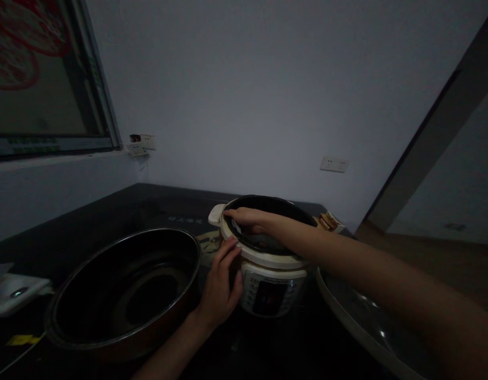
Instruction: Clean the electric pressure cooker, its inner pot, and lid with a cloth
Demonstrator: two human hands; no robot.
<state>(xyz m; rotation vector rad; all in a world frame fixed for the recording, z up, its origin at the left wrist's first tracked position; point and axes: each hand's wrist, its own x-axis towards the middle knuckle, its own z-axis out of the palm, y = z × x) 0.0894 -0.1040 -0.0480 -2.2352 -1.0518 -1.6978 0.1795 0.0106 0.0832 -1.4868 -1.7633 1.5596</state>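
Observation:
A cream electric pressure cooker point(273, 287) with a dark control panel stands on the black counter point(121, 208). Its lid is off and a dark inner pot point(291, 207) shows inside. My left hand point(220, 287) lies flat against the cooker's left side, fingers stretched upward. My right hand point(247, 219) reaches across the open top and curls over the left rim of the inner pot; the dim light hides how firmly it grips.
A large dark metal basin point(121, 293) sits left of the cooker. A curved light-rimmed lid or pan point(346, 316) lies at the right. A white object point(14, 293) rests at the far left edge. Wall sockets point(334, 164) and a window point(46, 79) are behind.

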